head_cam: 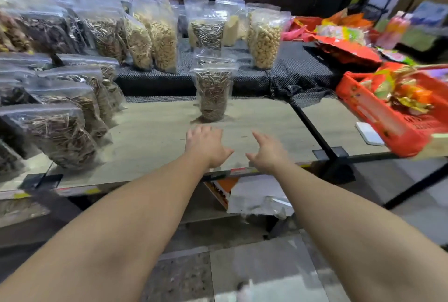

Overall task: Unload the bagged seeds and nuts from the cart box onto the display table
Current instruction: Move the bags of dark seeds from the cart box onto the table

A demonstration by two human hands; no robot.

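A clear bag of striped sunflower seeds (213, 94) stands upright on the pale display table (150, 136), just beyond my hands. My left hand (206, 145) hovers open over the table, fingers spread, a little short of that bag. My right hand (268, 152) is open too, thumb out, to the bag's right and nearer me. Neither hand touches the bag. Several more seed bags (63, 136) stand in rows at the left. On the raised black shelf behind are bags of pale seeds (162, 37), sunflower seeds (207, 31) and peanuts (264, 39). The cart box is not in view.
A red crate (380, 117) of bright wrapped snacks sits at the right, with more colourful packets (344, 32) behind it. A white flat object (369, 133) lies by the crate. Black table legs (324, 141) and torn cardboard (254, 199) are below the table's front edge.
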